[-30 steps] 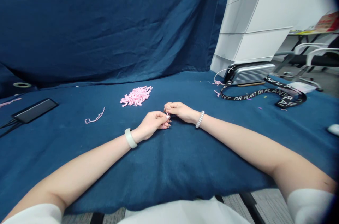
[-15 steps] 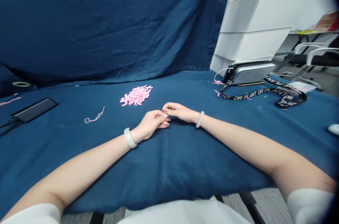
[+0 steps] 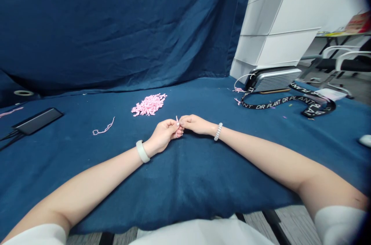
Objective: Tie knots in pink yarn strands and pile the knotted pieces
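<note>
My left hand point(image 3: 163, 135) is closed in a pinch on a pink string point(image 3: 177, 118). A short end of it sticks up above the thumb, and a bit of pink shows lower down by the curled fingers. Fingertips of my right hand point(image 3: 198, 124) are pinched together and meet those of the left. Whatever they grip is hidden. Just beyond both hands lies a heap of small pink string pieces point(image 3: 148, 104). Left of the heap, a loose length of thin pink string point(image 3: 104, 128) curls on the blue cloth point(image 3: 203, 175).
A black device with cables point(image 3: 37, 120) lies at the left. On the right are a silver ribbed case point(image 3: 276, 79), a black lettered strap point(image 3: 266, 105) and pink scraps point(image 3: 238, 101). A white object point(image 3: 365, 140) sits at the right edge. Blue curtain hangs behind.
My hands have shifted slightly left, and the right fingertips have lowered a little. The string end now stands up more visibly above my left thumb.
</note>
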{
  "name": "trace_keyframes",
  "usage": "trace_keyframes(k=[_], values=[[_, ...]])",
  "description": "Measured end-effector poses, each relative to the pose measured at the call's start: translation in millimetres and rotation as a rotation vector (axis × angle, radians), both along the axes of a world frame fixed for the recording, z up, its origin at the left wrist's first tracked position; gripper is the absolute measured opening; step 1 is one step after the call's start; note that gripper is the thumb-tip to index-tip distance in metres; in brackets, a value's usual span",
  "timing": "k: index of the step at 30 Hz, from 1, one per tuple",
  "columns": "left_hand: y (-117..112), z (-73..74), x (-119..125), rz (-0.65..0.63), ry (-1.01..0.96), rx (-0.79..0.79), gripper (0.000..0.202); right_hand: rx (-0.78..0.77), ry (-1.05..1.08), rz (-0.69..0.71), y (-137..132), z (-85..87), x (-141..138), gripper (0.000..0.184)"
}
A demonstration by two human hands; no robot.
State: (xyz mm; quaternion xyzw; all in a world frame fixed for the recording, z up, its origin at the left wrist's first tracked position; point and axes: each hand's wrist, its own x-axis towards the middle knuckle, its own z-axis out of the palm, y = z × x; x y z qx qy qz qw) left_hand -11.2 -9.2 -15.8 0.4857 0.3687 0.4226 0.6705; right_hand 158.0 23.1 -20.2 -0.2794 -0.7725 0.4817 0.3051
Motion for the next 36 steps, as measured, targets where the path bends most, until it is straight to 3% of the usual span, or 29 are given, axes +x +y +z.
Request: trace_keyframes(k=[16, 31, 36], values=[[-3.3, 5.3, 3.3, 0.014, 0.05, -0.024, 0.018, -0.443, 0.394, -0.099, 8.0, 0.4, 4.3, 0.038], [-1.9, 3.5, 3.6, 0.003, 0.011, -0.021, 0.019, -0.541, 0.533, -0.173, 8.4, 1.4, 3.7, 0.034], [-1.9, 1.4, 1.9, 0.209, 0.036, 0.155, 0.021, -0.571, 0.591, -0.186, 11.2, -0.6, 4.8, 0.029]])
